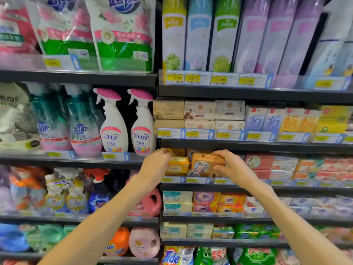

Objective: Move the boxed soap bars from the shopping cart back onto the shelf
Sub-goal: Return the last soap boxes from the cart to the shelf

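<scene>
Store shelving fills the view, and both hands work at one soap shelf at mid-height. The right hand clamps thumb and fingers around an orange box at the shelf front; the left hand curls its fingers on a yellow box just to its left. To place the orange box well, I'd square it to its neighbour, slide it back flat, then let go. The cart is out of view. The left fingertips are hidden, and the labels are blurred.

Spray bottles (pink-capped), detergent bags
</scene>
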Action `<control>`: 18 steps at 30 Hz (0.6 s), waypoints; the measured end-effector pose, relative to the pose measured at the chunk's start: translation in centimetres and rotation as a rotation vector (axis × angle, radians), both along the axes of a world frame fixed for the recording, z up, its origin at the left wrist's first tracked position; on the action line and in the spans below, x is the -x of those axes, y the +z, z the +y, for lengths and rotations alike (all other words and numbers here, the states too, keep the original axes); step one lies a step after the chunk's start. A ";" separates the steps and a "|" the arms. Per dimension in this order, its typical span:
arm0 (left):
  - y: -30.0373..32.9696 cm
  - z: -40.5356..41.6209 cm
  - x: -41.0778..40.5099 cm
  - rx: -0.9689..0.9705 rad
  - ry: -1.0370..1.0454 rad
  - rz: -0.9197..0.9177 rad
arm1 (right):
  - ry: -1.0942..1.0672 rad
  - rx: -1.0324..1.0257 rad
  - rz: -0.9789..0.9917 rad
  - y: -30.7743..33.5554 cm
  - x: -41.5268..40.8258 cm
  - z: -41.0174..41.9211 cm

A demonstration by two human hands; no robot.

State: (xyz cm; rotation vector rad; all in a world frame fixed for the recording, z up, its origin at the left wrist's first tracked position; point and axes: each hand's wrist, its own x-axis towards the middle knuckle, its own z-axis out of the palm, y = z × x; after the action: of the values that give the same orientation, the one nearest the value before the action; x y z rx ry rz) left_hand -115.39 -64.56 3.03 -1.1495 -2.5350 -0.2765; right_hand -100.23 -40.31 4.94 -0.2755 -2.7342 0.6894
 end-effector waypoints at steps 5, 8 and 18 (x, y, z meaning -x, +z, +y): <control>-0.4 0.6 0.8 -0.001 0.059 0.021 | 0.012 -0.016 0.007 -0.9 1.3 0.6; -0.6 0.8 0.8 0.018 0.103 0.045 | 0.009 0.003 0.007 -1.5 2.1 0.5; -1.6 0.7 0.5 0.058 0.147 0.207 | -0.023 -0.117 0.022 -2.6 3.7 -0.2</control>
State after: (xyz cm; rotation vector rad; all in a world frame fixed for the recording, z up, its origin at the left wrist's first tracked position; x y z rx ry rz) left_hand -115.93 -63.87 1.39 -0.9516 -2.4413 -0.0447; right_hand -103.88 -40.49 2.35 -0.2700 -2.7330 0.5211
